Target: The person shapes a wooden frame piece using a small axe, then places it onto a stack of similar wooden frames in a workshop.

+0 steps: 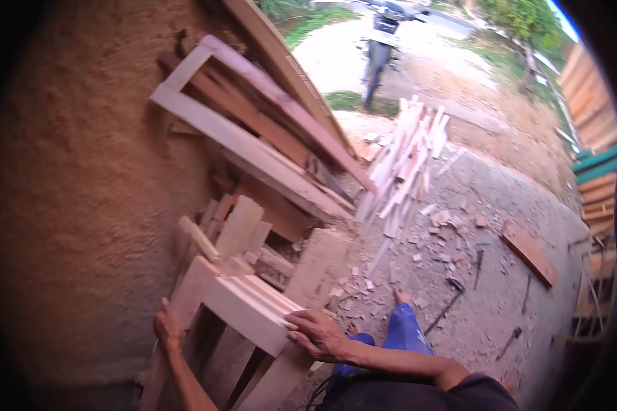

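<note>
A pale wooden frame (245,314) with two long side pieces and a crosspiece leans in front of me at the lower left. My left hand (167,325) grips the outer edge of its left side piece; some of the fingers are hidden. At the right end of the crosspiece, my right hand (319,334) is closed over the corner. Its fingertips touch thin wooden strips (257,291) that lie along the far edge of the crosspiece. Just beyond the left corner, a short narrow wooden stick (199,238) stands out at a slant.
Another wooden frame (233,140) leans on the brown wall (82,205). Board offcuts (240,229) stand behind my frame. Long thin strips (408,161) lie heaped on the floor, with wood chips around. A hammer-like tool (448,303) and a plank (529,252) lie rightward. A motorcycle (379,55) stands outside.
</note>
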Action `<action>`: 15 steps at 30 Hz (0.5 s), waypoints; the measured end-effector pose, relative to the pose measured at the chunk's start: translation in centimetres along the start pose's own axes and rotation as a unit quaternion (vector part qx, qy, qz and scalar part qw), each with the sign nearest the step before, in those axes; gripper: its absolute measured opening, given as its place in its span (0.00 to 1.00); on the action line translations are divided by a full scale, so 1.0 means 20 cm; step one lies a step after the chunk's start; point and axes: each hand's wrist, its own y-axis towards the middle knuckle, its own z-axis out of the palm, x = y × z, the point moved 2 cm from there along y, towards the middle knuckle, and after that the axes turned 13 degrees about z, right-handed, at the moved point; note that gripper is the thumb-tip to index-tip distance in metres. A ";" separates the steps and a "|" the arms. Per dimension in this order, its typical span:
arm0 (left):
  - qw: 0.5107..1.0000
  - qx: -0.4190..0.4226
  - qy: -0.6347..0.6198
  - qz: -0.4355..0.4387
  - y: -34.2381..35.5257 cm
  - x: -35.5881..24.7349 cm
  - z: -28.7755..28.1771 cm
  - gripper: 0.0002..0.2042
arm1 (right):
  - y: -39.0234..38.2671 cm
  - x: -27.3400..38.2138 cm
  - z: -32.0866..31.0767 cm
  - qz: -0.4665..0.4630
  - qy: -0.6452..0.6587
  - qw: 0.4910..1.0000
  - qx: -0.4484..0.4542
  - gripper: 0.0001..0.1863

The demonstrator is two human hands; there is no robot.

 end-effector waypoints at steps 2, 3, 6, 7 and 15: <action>0.996 0.004 0.070 0.063 0.05 0.02 0.08 0.40 | 0.00 -0.04 0.04 0.008 0.010 1.000 0.005 0.19; 0.996 0.000 0.040 0.084 0.06 0.04 0.12 0.41 | 0.00 -0.05 0.05 0.018 0.005 1.000 0.012 0.20; 0.983 -0.042 0.119 0.132 0.13 0.13 0.09 0.28 | 0.00 -0.07 0.08 0.037 0.039 0.998 -0.033 0.20; 0.968 -0.081 0.179 0.157 0.14 0.16 0.06 0.23 | 0.00 -0.07 0.09 0.061 0.035 0.997 -0.005 0.20; 0.881 -0.244 0.085 0.395 0.17 -0.28 -0.11 0.23 | -0.08 -0.06 -0.04 0.107 0.057 0.993 0.001 0.30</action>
